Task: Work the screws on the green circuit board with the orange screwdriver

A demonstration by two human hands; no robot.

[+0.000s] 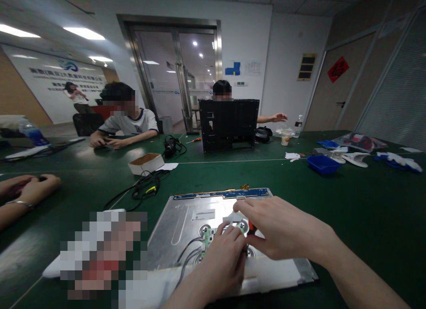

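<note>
Head view: a silver metal panel (178, 218) lies on the green bench (372, 202), a narrow blue circuit strip (222, 195) along its far edge. On its middle sits a small green circuit board (207, 238), largely covered by the hands, with dark cables (189, 245) running from its left side. The left grip (228, 247) rests with bent fingers over the board; whether it pinches anything cannot be told. The right grip (282, 227) comes in from the right, thumb and fingers closed around a red-orange item (252, 227), mostly hidden, just beside the board. Beyond the panel, an open carton (143, 168) stands near a tangle of black cable, and a blue tray (322, 165) lies to the right. Across the bench, a large black panel (229, 122) stands upright in front of a seated person.
</note>
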